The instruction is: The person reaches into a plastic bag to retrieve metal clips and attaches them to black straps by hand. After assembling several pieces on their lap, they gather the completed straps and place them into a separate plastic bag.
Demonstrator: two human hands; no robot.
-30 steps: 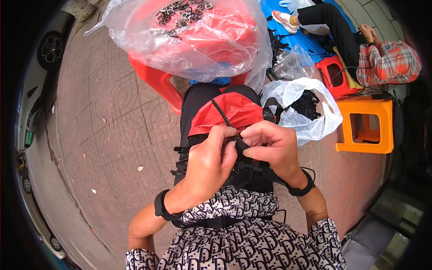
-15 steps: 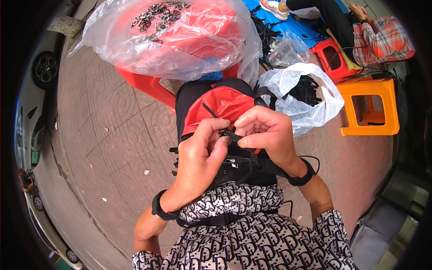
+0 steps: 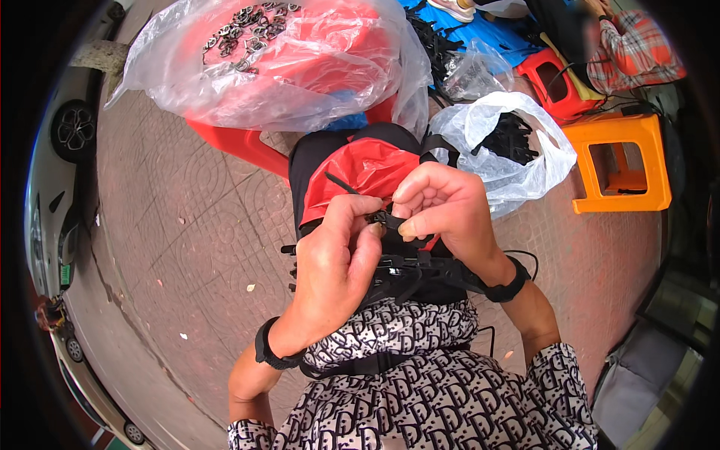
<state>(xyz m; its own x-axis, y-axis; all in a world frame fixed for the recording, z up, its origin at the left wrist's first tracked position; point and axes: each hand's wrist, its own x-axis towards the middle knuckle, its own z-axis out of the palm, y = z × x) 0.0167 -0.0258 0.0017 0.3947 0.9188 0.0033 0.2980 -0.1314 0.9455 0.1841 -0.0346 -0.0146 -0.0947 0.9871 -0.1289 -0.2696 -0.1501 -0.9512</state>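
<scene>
Above my lap, my left hand (image 3: 326, 262) pinches a small dark buckle (image 3: 373, 217) between thumb and forefinger. One end of a narrow black strap (image 3: 341, 182) sticks out past its fingertips at the upper left. My right hand (image 3: 454, 210) is closed, thumb and fingers pinching the strap just to the right of the buckle. How the strap runs through the buckle is hidden by the fingertips. Beneath the hands, a red plastic sheet (image 3: 367, 169) covers part of my dark-clad lap.
Ahead, a red stool (image 3: 244, 150) under clear plastic (image 3: 322, 82) carries loose metal buckles (image 3: 259, 26). To the right stand a white bag (image 3: 551, 161) of black straps (image 3: 506, 139), an orange stool (image 3: 622, 195) and a red stool (image 3: 551, 67). Another person in a plaid shirt (image 3: 637, 52) sits beyond. Parked cars line the left.
The view has shifted a little, so the surroundings sit slightly differently. Both hands keep their pinch on the buckle and strap, with only small finger movement.
</scene>
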